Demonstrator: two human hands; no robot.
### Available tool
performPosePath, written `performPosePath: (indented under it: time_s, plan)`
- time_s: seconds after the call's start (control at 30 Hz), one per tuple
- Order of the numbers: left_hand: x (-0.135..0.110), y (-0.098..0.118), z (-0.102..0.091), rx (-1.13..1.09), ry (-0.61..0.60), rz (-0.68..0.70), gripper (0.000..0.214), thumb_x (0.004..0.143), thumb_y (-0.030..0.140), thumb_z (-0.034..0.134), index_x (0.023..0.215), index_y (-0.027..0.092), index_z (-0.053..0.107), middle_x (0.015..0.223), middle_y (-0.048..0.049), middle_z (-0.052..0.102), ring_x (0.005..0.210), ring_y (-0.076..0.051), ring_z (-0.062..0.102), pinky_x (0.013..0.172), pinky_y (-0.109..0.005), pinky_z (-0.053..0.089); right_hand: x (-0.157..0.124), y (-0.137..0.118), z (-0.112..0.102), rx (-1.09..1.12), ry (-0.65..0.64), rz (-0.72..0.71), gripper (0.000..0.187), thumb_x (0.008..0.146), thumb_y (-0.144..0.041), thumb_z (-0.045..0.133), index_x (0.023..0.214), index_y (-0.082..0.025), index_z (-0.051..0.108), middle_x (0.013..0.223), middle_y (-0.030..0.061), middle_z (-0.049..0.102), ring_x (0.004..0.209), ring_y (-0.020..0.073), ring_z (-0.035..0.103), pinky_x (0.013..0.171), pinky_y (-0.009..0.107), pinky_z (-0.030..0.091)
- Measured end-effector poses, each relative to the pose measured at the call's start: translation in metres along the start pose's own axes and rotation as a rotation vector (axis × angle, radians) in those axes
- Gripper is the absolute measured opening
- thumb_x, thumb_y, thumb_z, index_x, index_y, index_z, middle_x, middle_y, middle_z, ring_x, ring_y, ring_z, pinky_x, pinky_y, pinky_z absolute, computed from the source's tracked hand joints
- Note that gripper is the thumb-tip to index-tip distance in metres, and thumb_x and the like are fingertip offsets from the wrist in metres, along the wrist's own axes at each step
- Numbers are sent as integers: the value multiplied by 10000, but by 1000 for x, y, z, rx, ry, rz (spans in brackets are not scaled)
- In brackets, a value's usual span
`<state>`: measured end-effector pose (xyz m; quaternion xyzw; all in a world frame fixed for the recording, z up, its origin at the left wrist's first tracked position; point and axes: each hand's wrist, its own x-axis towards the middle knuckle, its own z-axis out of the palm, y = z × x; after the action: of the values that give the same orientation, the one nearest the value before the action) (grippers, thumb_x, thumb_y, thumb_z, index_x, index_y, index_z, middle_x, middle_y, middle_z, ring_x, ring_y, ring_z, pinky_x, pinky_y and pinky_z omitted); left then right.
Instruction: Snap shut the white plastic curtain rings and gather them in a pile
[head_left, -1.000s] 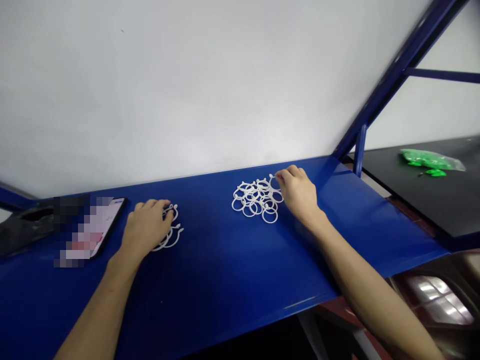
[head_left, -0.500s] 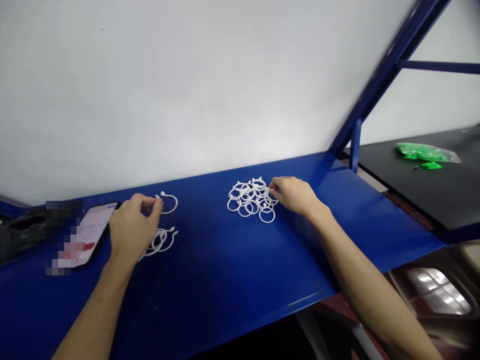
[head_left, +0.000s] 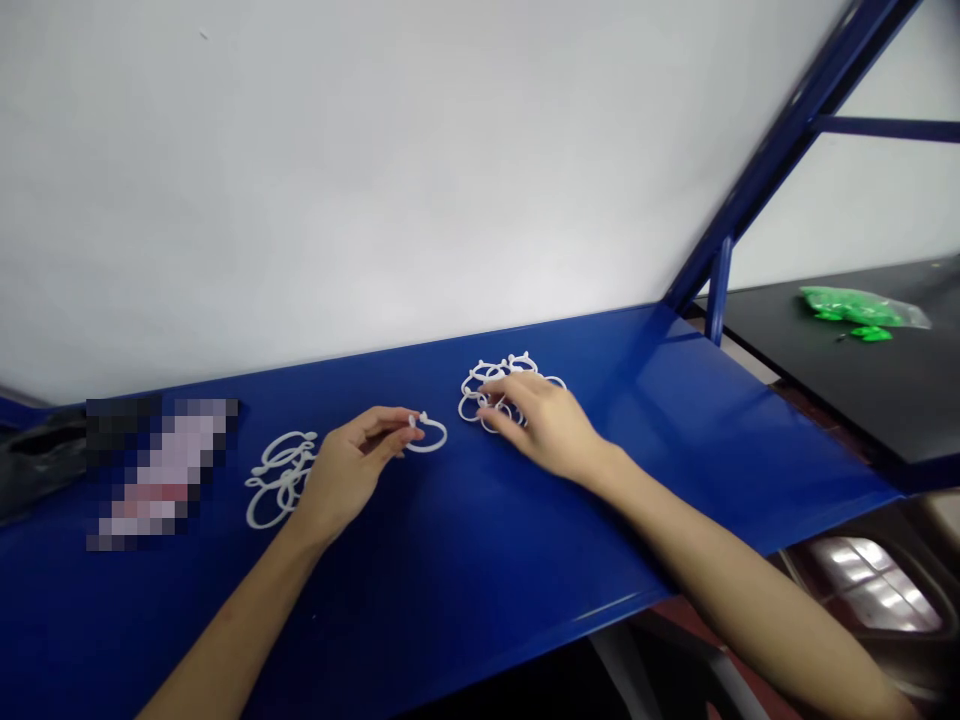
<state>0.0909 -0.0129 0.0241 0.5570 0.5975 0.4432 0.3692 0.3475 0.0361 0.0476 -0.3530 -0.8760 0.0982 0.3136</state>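
Pinched between the thumb and fingers of my left hand [head_left: 352,465] is a white plastic ring [head_left: 429,447], a thin hoop with small knobs at its gap. It is held just over the blue table, left of a heap of similar white rings [head_left: 474,405]. My right hand [head_left: 551,425] reaches over that heap from the right, its thumb and forefinger apart, covering part of it. Whether its fingertips touch a ring I cannot tell. A smaller group of white rings [head_left: 266,505] lies on the table behind my left wrist, overlapping one another and partly hidden by the hand.
The blue table [head_left: 465,560] runs along a white wall [head_left: 450,180]. At left lie a phone [head_left: 176,450], blurred out, and a black bag [head_left: 45,465]. A blue metal frame [head_left: 757,170] rises at right. Beyond it, a black table [head_left: 840,390] bears a green-filled plastic bag [head_left: 855,305].
My left hand has moved right, from beside the smaller group towards the heap, with a ring in its fingers. My right hand has shifted left, from the heap's edge to over it.
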Motion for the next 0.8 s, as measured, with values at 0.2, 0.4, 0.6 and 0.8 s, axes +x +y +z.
performPosePath:
  time_s: [0.2, 0.4, 0.6, 0.8]
  plan:
    - [-12, 9, 16, -66, -114, 34, 328, 813, 493, 734, 964, 204, 706, 864, -36, 760, 720, -161, 694, 733, -309, 597, -12, -32, 33, 306, -67, 16, 213, 1048, -278, 477, 1163, -170, 620, 1040, 83, 745, 910, 179, 719, 789, 314, 572]
    - [-20, 9, 27, 41, -20, 120, 251, 866, 458, 675, 901, 215, 723, 893, -38, 779, 734, -174, 712, 724, -308, 603, -17, -29, 42, 337, 39, -40, 217, 1056, -264, 463, 1092, -167, 654, 978, 82, 760, 862, 158, 726, 765, 283, 579]
    - [-26, 7, 30, 260, 79, 306, 147, 919, 339, 621, 884, 255, 736, 924, 0, 796, 834, -183, 746, 820, -316, 594, -25, -29, 45, 144, 44, -134, 316, 1082, -315, 399, 1131, -142, 659, 816, 70, 726, 689, 142, 659, 647, 257, 531]
    - [-28, 8, 30, 354, 93, 545, 149, 939, 242, 585, 913, 233, 732, 846, -3, 765, 784, -150, 725, 760, -266, 583, -28, -30, 43, 25, -35, -165, 334, 1085, -256, 352, 1083, -118, 656, 777, 76, 684, 670, 154, 608, 623, 267, 495]
